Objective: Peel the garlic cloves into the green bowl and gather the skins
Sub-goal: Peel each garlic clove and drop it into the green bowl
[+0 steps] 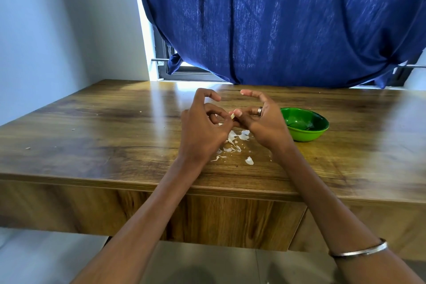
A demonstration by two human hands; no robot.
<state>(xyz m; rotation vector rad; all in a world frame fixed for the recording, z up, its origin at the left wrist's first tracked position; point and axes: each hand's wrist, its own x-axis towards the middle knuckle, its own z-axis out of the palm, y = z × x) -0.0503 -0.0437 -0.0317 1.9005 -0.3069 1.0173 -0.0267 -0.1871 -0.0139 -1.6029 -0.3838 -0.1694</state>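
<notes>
A small pale garlic clove [232,116] is pinched between both hands above the wooden table [92,136]. My left hand [204,125] grips it from the left with curled fingers. My right hand [262,120], wearing a ring, pinches it from the right with thumb and fingers. Under and in front of the hands lies a scatter of white garlic skins [234,145]. The green bowl [305,125] stands just right of my right hand; its inside looks dark and its contents are unclear.
A blue curtain [276,23] hangs over the window at the table's far edge. A white wall closes the left side. A few tiny skin flecks [27,148] lie on the left of the table.
</notes>
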